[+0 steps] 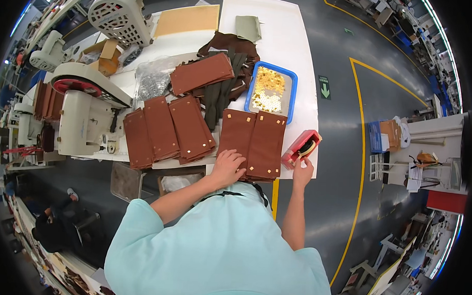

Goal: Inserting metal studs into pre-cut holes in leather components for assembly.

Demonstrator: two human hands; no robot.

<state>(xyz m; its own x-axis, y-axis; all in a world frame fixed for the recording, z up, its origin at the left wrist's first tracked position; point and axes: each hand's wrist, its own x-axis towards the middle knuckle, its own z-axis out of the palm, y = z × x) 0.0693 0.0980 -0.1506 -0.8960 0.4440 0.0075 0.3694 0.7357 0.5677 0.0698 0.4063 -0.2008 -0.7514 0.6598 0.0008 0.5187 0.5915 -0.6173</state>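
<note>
My left hand (228,167) lies with fingers stretched over the lower left part of a brown leather-like panel (237,131). A second brown panel (267,141) lies alongside it to the right. Small gold-coloured squares show near the panels' corners. At the table's right edge stands a red tape dispenser (294,156) with a dark roll in it. The fingers of my right hand (302,171) are pinched together at the dispenser's near side; what they grip is too small to make out. Beyond the panels is a blue-rimmed tray (294,90) of small shiny gold pieces.
Stacks of brown panels (161,126) lie to the left, with another stack (202,73) on dark fabric pieces (217,97). A clear plastic bag (152,81) and a white sewing machine (81,118) are farther left. A stool (125,181) stands below the table's front edge.
</note>
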